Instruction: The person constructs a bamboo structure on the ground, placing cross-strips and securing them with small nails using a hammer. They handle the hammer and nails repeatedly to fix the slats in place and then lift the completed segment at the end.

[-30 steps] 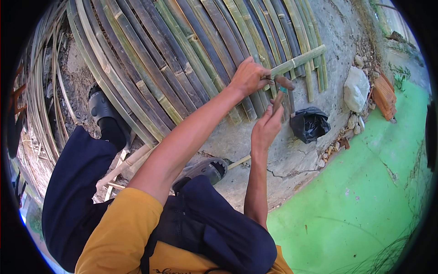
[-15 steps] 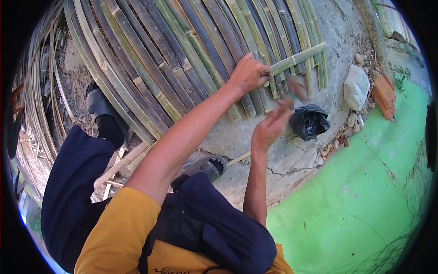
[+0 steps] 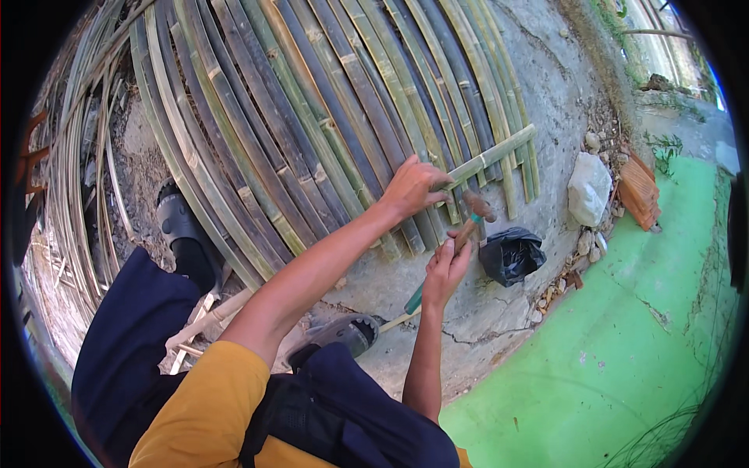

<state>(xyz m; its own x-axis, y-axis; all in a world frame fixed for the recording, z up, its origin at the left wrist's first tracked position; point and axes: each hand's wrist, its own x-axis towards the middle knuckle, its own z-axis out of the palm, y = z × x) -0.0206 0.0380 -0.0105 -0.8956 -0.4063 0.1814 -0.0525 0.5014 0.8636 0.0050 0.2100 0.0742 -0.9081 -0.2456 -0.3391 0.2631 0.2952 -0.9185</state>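
left hand (image 3: 413,189) fingers pinch left end of bamboo crosspiece (image 3: 497,154), which lies across bamboo strips (image 3: 353,70); right hand (image 3: 446,271) fingers wrap hammer (image 3: 467,232) handle, head just beside crosspiece; black bag (image 3: 509,259) nearby.

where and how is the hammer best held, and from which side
Probably hold the hammer by its handle, coming from the person's side: the head is at the far end, and the slim handle slants back toward the body. The right hand grips it partway along; the teal end sticks out below, leaving room farther from the head.
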